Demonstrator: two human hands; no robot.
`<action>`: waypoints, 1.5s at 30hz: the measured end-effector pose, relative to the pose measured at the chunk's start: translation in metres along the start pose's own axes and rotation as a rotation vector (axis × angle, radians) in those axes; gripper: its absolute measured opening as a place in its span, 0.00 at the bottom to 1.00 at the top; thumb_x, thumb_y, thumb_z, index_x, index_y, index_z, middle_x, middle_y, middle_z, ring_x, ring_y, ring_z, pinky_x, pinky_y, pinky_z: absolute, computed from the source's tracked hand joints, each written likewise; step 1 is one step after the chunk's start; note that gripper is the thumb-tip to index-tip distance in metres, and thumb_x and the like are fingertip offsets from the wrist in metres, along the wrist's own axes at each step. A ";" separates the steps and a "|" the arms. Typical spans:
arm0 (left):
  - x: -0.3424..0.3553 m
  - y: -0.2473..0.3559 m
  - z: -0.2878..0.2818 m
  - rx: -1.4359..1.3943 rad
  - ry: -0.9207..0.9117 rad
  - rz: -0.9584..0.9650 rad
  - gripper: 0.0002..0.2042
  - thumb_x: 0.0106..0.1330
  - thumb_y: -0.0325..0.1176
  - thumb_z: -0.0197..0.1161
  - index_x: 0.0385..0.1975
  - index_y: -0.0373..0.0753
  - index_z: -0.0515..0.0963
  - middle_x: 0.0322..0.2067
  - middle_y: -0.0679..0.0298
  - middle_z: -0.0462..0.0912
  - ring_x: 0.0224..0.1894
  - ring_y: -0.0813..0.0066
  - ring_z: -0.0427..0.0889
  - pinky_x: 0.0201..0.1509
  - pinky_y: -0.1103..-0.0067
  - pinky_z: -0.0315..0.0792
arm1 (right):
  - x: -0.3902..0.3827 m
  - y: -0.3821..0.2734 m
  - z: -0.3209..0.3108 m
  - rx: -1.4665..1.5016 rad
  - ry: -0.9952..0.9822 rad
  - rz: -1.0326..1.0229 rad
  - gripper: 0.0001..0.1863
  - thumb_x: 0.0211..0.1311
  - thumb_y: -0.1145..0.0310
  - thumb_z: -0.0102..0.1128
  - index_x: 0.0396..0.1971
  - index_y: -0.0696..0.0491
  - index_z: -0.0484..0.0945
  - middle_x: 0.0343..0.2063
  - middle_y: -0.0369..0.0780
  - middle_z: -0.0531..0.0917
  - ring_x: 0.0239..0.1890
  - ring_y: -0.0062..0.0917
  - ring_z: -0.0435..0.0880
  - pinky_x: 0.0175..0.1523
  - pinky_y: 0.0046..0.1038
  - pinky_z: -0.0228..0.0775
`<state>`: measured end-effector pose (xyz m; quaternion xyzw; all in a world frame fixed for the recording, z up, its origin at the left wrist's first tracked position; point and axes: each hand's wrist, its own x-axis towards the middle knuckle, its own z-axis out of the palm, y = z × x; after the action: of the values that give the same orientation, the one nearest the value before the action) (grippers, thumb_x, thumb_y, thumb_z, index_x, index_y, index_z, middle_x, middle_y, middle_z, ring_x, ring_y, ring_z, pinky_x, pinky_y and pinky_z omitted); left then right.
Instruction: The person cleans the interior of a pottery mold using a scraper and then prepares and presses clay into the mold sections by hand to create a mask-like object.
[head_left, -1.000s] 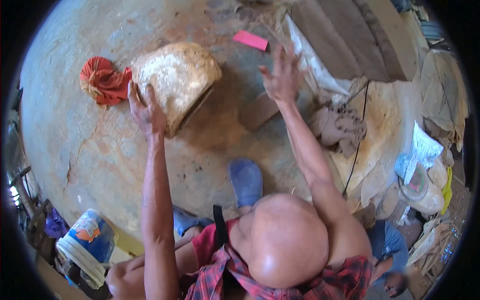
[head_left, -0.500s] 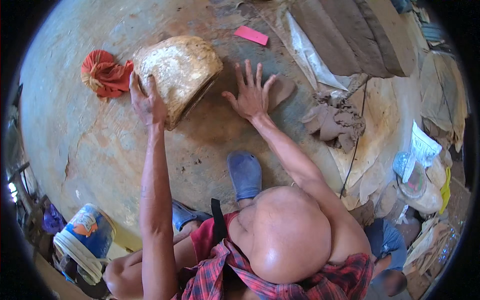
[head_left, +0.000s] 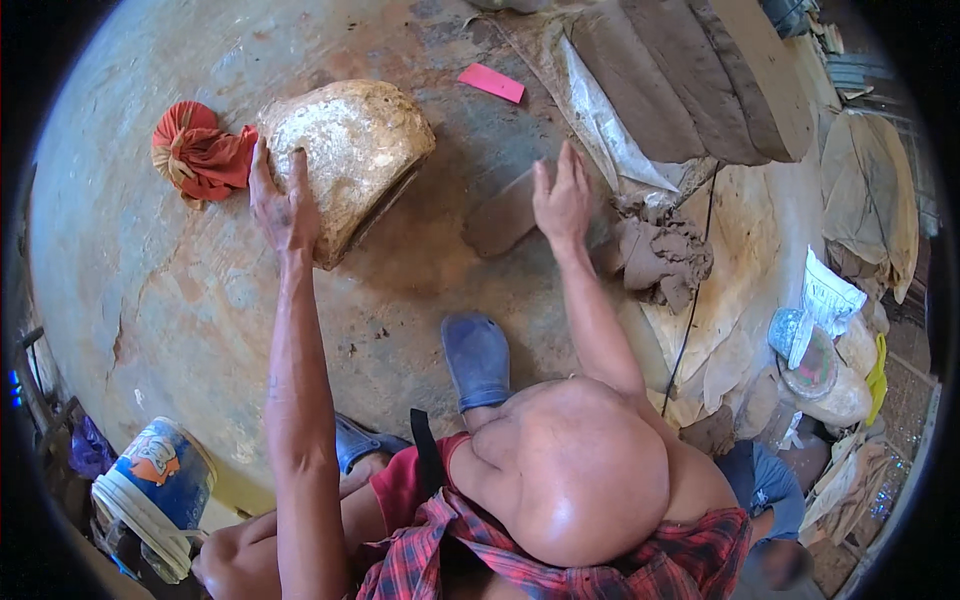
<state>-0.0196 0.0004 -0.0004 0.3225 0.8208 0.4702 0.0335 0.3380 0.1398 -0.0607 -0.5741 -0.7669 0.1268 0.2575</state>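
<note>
Worn floor (head_left: 190, 320), blotched grey and rust, with dried crumbs in places; work laid out straight on it, presumably to suit a low seat.

Nearest: red shorts (head_left: 395, 492), checked shirt (head_left: 410, 545) bunched at the waist, perhaps for coolness. Blue clog (head_left: 476, 358) planted flat between the arms, likely for balance. Off to the left, a blue-and-white bucket (head_left: 165, 470), outside the reach of the work.

Hands well apart. Left hand (head_left: 283, 205) lies against the left flank of a pale, crusted block (head_left: 345, 150), thumb and fingers parted; reads as steadying or leaning rather than gripping. Block sits ahead and left, a dark slot along its lower right edge; whether hollow or propped, cannot tell. Right hand (head_left: 563, 205) open, fingers close together, nothing seen in it. Just beside it, a flat brown piece (head_left: 497, 215) on the floor; contact cannot be told.

Right of that hand, a torn clay lump (head_left: 660, 255), partly by a tan sheet (head_left: 740, 260), apparently kept within easy reach.

Beyond: red cloth bundle (head_left: 195, 155), gathered and knotted, close by the block's left side. Farther, a pink strip (head_left: 491, 83) lying alone. Top right, layered brown slabs (head_left: 690, 80) beside white sheeting (head_left: 605, 120), probably keeping them off the dirt.
</note>
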 end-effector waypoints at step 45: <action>-0.198 0.049 -0.001 -1.971 -0.969 -1.104 0.48 0.72 0.78 0.41 0.81 0.47 0.60 0.79 0.61 0.64 0.79 0.60 0.64 0.79 0.42 0.54 | -0.026 -0.100 -0.097 0.567 -0.511 -0.086 0.32 0.63 0.53 0.78 0.60 0.59 0.82 0.57 0.48 0.86 0.59 0.36 0.85 0.57 0.35 0.80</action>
<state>0.1606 -0.0949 -0.0102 -0.0899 0.0438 0.6436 0.7588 0.3147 0.0741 0.0630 -0.3971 -0.7643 0.4619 0.2117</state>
